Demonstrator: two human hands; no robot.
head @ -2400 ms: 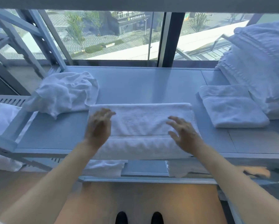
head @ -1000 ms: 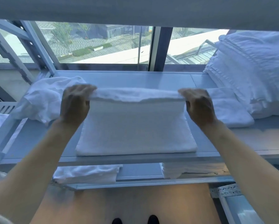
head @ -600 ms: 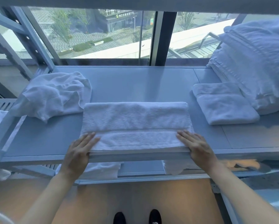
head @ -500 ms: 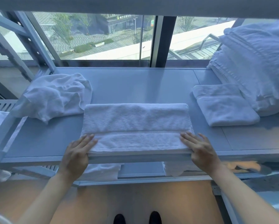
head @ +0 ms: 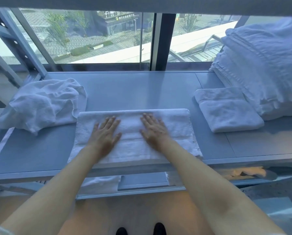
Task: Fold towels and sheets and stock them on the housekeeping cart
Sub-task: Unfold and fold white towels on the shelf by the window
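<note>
Building sign (head: 124, 18) outside window: characters too blurred to read.

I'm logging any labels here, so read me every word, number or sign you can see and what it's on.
Sign on the building outside the window: a yellow-green logo beside a row of light characters, too small and blurred to read.
Towels and shelf: no text visible.

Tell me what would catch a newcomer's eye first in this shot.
Two bare hands, left hand and right hand, lie flat side by side on a folded white towel at the near edge of the grey shelf. A crumpled towel sits to the left; a small folded towel and a tall linen stack sit to the right.
</note>
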